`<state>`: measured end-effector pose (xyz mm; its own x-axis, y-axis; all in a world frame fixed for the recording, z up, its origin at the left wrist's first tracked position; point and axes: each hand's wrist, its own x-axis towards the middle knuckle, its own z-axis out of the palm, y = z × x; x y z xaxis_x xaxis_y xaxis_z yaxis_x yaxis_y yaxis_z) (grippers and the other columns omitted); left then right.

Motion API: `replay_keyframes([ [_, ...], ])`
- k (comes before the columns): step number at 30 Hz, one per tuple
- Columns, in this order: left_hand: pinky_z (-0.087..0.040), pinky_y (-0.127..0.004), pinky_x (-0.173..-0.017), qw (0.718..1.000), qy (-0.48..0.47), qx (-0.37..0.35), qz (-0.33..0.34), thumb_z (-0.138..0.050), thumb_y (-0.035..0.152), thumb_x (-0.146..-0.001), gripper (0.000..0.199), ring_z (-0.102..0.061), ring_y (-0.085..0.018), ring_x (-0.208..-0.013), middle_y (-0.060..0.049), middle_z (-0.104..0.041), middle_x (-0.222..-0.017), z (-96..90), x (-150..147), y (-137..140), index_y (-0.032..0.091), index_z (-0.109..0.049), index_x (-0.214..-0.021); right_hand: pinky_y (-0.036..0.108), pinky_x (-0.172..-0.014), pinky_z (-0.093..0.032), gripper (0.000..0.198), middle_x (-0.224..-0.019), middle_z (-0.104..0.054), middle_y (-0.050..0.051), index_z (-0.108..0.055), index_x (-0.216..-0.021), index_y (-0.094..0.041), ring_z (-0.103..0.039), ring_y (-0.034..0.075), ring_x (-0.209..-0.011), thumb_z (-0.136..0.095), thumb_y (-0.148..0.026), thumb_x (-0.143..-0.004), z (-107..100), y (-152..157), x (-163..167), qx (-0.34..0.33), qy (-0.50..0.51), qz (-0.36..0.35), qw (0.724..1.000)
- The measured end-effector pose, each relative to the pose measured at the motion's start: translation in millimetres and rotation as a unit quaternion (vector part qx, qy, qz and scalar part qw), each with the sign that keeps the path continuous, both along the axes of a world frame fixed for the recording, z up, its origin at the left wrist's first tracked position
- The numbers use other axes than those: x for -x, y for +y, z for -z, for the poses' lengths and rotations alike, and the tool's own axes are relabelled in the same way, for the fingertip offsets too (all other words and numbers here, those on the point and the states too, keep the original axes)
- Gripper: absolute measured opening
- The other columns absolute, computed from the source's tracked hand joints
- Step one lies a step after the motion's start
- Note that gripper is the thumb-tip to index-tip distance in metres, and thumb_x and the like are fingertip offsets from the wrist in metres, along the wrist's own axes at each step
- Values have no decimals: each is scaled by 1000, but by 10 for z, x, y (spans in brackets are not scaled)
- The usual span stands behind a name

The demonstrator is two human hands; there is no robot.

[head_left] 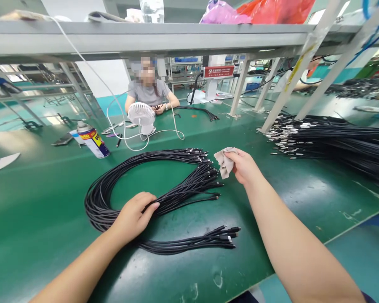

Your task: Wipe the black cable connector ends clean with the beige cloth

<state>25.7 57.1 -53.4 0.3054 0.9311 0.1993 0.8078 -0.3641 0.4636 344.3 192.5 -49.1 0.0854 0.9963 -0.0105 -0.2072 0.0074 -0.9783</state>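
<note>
A large bundle of black cables (104, 189) lies in a bent loop on the green table, its connector ends (208, 166) pointing right. My left hand (134, 216) rests on the near side of this bundle, fingers closed over some of the cables. Pinched between the thumb and fingers of my right hand (244, 166) is a crumpled light grey cloth (225, 162), held just right of the connector ends. A smaller group of black cables (189, 244) lies nearer to me, partly hidden behind my left wrist.
A big pile of black cables (334, 136) lies at the right, beside slanted white posts (290, 84). Farther back stand a spray can (93, 141) and a white fan (142, 115) with its cord. Across the table sits a person (150, 92). A shelf (164, 40) spans overhead.
</note>
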Motion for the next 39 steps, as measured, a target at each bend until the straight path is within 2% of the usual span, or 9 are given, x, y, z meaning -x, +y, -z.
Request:
replay_keyframes([
  [4, -40, -29, -64, 995, -76, 11, -59, -42, 38, -90, 28, -49, -16, -64, 1, -50, -66, 10, 38, 6, 21, -51, -70, 24, -45, -43, 28, -63, -62, -1, -63, -75, -19, -55, 14, -53, -75, -34, -55, -30, 1, -8, 4, 4, 4, 1000],
  [6, -38, -27, -60, 988, -123, 39, -82, -42, 40, -90, 31, -44, -15, -61, 3, -45, -62, -17, 74, 11, 22, -46, -66, 24, -44, -43, 28, -63, -62, -1, -63, -75, -19, -55, 14, -53, -74, -34, -55, -37, -4, -11, 3, 7, 5, 1000],
  [11, -38, -27, -63, 949, -274, 121, -99, -52, 49, -82, 32, -41, -15, -63, 3, -44, -63, -69, 151, 36, 21, -47, -66, 24, -42, -42, 27, -62, -63, 0, -63, -74, -19, -54, 14, -51, -74, -32, -54, -42, -15, -2, 7, 7, -1, 1000],
  [15, -38, -27, -62, 938, -300, 147, -97, -59, 47, -76, 30, -41, -14, -60, 4, -44, -60, -95, 153, 58, 21, -49, -67, 24, -43, -42, 25, -61, -62, -1, -63, -73, -18, -54, 14, -51, -73, -32, -54, -49, -17, 9, 9, 3, -1, 1000],
  [20, -36, -27, -61, 924, -326, 193, -60, -62, 44, -75, 30, -43, -14, -60, 2, -49, -58, -191, 191, 83, 19, -52, -61, 24, -41, -39, 25, -59, -61, -1, -63, -71, -18, -53, 13, -49, -74, -33, -54, -54, -24, 13, 8, 0, 0, 1000],
  [24, -37, -27, -60, 911, -349, 215, -48, -66, 45, -72, 30, -48, -15, -61, 0, -54, -60, -258, 292, 94, 17, -56, -65, 23, -44, -41, 28, -62, -63, 0, -63, -73, -18, -55, 14, -54, -75, -33, -53, -79, -38, 10, 13, 1, 1, 1000],
  [33, -39, -27, -59, 889, -418, 170, -76, -77, 50, -65, 36, -52, -15, -63, -1, -58, -62, -392, 468, 43, 18, -60, -67, 25, -42, -44, 27, -64, -64, 2, -64, -73, -19, -56, 16, -53, -77, -32, -55, -125, -68, -6, 13, -8, -11, 1000],
  [39, -43, -30, -61, 906, -383, 150, -102, -75, 52, -63, 38, -54, -17, -63, -2, -59, -61, -464, 418, 29, 18, -58, -65, 26, -42, -42, 25, -63, -63, 2, -64, -74, -19, -55, 15, -50, -75, -35, -58, -63, -30, -27, 7, -26, -16, 1000],
])
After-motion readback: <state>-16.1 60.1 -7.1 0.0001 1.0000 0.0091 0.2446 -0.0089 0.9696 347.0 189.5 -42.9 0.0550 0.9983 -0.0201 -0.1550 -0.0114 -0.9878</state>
